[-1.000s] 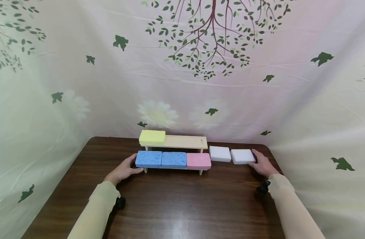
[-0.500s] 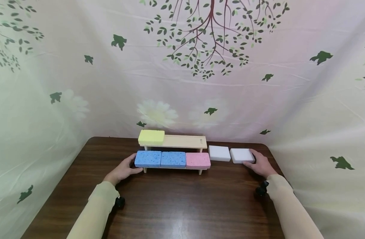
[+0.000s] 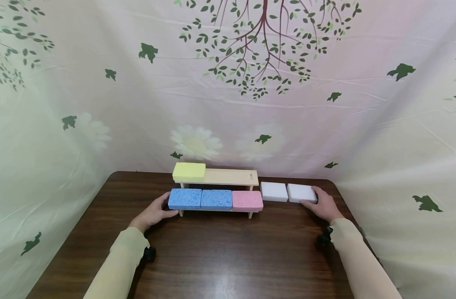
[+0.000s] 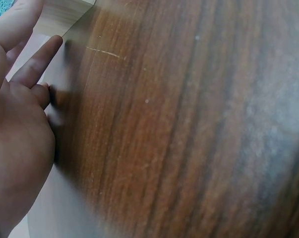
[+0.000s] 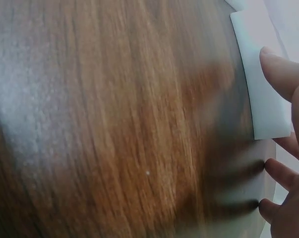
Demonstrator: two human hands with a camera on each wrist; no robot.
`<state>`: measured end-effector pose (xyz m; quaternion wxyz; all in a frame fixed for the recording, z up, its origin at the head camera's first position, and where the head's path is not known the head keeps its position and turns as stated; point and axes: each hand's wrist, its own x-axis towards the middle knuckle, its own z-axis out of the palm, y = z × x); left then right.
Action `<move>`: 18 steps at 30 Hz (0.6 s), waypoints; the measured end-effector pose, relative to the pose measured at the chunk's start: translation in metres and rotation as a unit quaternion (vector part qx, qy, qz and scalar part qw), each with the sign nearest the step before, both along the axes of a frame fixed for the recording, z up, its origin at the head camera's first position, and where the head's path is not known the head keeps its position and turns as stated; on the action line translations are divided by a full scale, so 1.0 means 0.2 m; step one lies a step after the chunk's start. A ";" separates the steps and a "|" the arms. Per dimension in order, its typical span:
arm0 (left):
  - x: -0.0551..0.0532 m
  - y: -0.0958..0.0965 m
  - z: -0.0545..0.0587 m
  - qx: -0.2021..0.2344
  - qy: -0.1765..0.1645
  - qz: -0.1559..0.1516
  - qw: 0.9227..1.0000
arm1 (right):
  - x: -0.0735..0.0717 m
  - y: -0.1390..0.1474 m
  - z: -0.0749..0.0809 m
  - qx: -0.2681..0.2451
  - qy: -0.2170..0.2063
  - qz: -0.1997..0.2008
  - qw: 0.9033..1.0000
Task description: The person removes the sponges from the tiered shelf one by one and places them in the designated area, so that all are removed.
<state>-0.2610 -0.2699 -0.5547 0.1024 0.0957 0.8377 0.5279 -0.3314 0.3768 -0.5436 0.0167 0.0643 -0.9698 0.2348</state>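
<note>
Head view: From where I stand, a person in cream sleeves (image 3: 117, 259) reaches both arms across a dark wood-grain table (image 3: 228, 249).
Left hand (image 3: 153, 212): It grips the left end of a pale wooden stand (image 3: 228, 177), thumb at the front, fingers at the end.
Stand: It sits toward the far side of the table, on short legs, with 2 levels, the back level higher than the front.
Front level: 3 sponges lie flat in a row: the left blue sponge (image 3: 185, 199), just beside the left hand; the middle blue sponge (image 3: 217, 199); and the pink sponge (image 3: 247, 200) at the right end.
Back level: The yellow sponge (image 3: 189, 170) lies flat at the left end.
Beside the stand: 2 white blocks lie side by side on the table, to the right: the inner white block (image 3: 274, 192), near the stand, and the outer white block (image 3: 300, 192). I cannot tell whether they touch.
Right hand (image 3: 325, 205): It holds the outer white block by its right end, thumb along the near side, other fingers round the far corner.
Wrists: Each wears a small black device (image 3: 150, 253).
Backdrop: A pale cloth (image 3: 138, 104) hangs behind, printed with branches, leaves and daisies.
</note>
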 end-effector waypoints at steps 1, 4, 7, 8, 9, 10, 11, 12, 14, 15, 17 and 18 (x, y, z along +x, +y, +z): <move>0.00 0.00 0.00 0.003 -0.001 0.001 1.000 | 0.00 0.00 0.00 0.000 0.000 -0.001 1.000; 0.00 0.00 0.01 0.008 -0.002 0.000 1.000 | -0.01 0.00 0.00 0.001 -0.002 -0.003 1.000; 0.00 0.00 0.01 0.010 -0.004 0.001 1.000 | -0.01 0.00 0.00 0.003 -0.004 -0.002 1.000; 0.00 0.00 0.01 0.009 -0.003 0.001 1.000 | -0.01 0.00 0.00 0.002 -0.003 -0.001 1.000; 0.00 0.00 0.01 0.009 -0.004 0.001 1.000 | -0.01 0.00 0.00 0.001 -0.001 0.000 1.000; 0.00 0.00 0.01 0.008 -0.004 0.002 1.000 | -0.01 0.00 -0.01 -0.002 0.000 0.001 1.000; 0.00 0.00 0.00 0.008 -0.006 0.003 1.000 | -0.01 0.01 0.00 -0.003 0.002 0.004 1.000; 0.00 0.00 0.00 0.007 -0.008 0.004 1.000 | -0.01 0.01 0.00 -0.004 0.005 0.006 1.000; 0.00 0.00 0.00 0.008 -0.013 0.006 1.000 | -0.01 0.02 0.00 -0.004 0.006 0.013 1.000; 0.00 0.00 0.00 0.007 -0.012 0.006 1.000 | 0.00 0.02 0.00 -0.003 0.006 0.017 1.000; 0.00 0.00 0.00 0.006 -0.012 0.005 1.000 | 0.00 0.02 0.01 0.001 0.004 0.023 1.000; 0.00 0.00 0.00 0.006 -0.012 0.006 1.000 | 0.00 0.02 0.01 0.003 0.004 0.026 1.000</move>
